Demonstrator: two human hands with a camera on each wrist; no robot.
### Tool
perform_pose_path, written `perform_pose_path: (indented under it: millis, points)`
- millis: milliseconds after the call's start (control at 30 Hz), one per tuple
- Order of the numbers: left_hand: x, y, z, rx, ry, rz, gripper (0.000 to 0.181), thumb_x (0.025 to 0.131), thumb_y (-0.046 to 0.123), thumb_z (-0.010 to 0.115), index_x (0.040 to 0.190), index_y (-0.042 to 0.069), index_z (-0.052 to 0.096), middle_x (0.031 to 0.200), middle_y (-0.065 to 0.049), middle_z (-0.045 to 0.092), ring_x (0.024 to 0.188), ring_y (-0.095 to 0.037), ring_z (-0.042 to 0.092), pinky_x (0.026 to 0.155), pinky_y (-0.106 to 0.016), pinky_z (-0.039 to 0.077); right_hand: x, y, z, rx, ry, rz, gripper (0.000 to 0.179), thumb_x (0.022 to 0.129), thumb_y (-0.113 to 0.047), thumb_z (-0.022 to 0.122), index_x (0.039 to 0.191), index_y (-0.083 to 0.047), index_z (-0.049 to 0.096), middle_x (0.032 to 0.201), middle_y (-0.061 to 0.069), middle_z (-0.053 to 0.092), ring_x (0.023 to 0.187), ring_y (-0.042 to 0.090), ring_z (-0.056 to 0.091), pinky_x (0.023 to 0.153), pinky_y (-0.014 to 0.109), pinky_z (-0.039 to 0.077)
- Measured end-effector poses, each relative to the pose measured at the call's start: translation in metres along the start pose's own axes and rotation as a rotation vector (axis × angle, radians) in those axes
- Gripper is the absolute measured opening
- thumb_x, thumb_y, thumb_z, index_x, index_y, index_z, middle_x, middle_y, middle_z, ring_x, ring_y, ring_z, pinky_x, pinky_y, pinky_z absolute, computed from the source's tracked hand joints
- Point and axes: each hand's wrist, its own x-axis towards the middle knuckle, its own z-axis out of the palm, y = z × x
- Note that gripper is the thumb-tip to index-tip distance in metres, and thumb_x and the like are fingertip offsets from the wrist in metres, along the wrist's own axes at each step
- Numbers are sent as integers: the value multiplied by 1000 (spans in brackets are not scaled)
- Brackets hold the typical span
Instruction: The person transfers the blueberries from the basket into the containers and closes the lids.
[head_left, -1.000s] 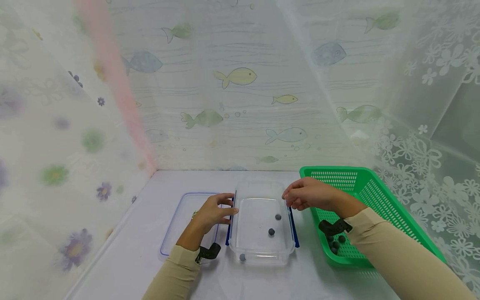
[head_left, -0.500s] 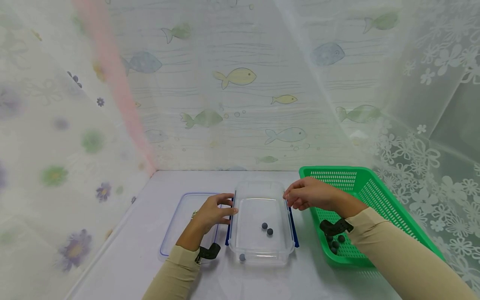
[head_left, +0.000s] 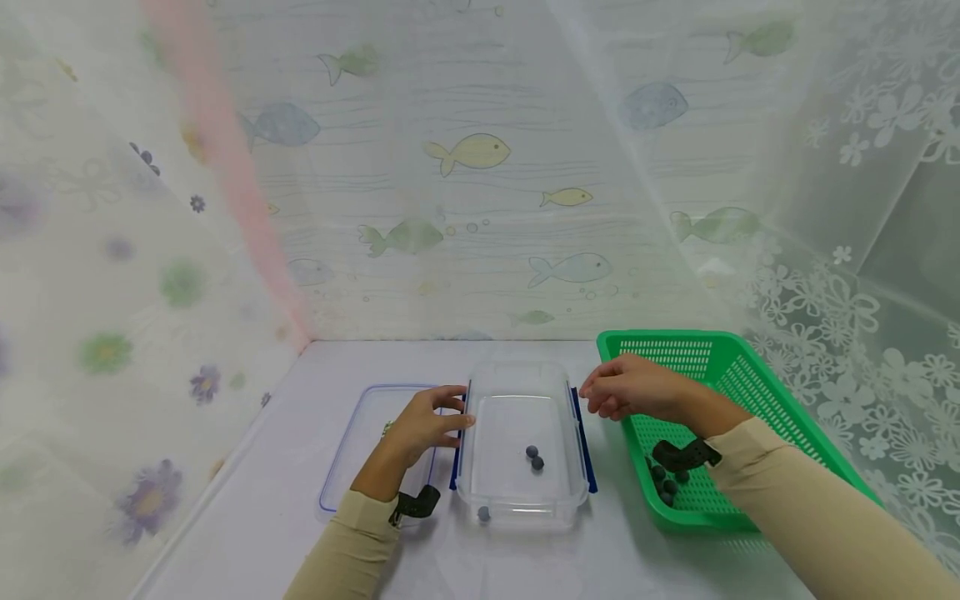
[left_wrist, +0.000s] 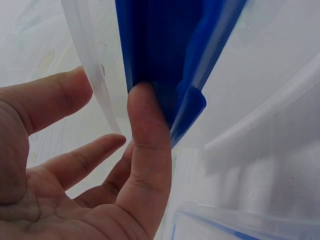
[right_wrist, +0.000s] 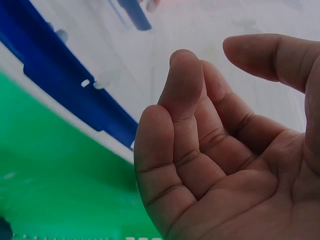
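A clear plastic food container (head_left: 517, 425) with blue side latches stands in the middle of the table. My left hand (head_left: 426, 423) grips its left wall; in the left wrist view a finger (left_wrist: 147, 135) lies against the blue latch (left_wrist: 160, 45). Inside are small dark round balls, blueberry-like: two close together (head_left: 537, 464) near the middle and one (head_left: 483, 514) at the near left corner. My right hand (head_left: 626, 387) hovers just right of the container, between it and the basket. Its fingers are loosely bent, the thumb apart from them, holding nothing.
A green plastic basket (head_left: 678, 337) stands at right, under my right forearm, with several dark balls (head_left: 666, 498) in its near left corner. A clear lid with a blue seal (head_left: 352, 437) lies flat at left, partly behind my left arm. Patterned curtains (head_left: 480, 233) enclose the table.
One ball in the container has rolled left and nearer, coming beside another. My right hand has drawn away from the container's right edge, to the right. The left hand keeps its hold.
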Motion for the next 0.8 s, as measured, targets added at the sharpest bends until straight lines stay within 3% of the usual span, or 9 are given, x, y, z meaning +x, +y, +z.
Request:
perform_pose_path:
  millis: [367,500,633,800]
  points:
    - [-1,1,1,-1,2,1,67,91,11,80,151,7,52,138,-25,57,105,-37,72,78,-40,66,-14,22,-18,38,3,1,28,102,-16,60,121,3,68,99,10,67,81,19,60,78,34,59]
    - [-3,2,1,5,6,3,66,91,10,81,150,7,53,137,-24,57,104,-37,72,77,-40,66,-19,33,-23,53,-7,-7,21,104,-18,59,98,2,64,85,6,59,79,19,56,73,33,55]
    - [-2,2,1,11,12,0,65,90,11,81,149,8,54,136,-23,59,103,-36,72,77,-40,66,-23,43,-26,61,-13,4,35,107,-21,58,77,-5,47,76,5,51,76,20,52,67,33,51]
    - [-1,0,1,9,15,-11,65,90,11,82,149,9,54,137,-23,58,103,-35,72,78,-40,66,-27,52,-30,56,-8,22,28,107,-23,56,93,1,61,83,7,57,74,20,53,68,35,52]
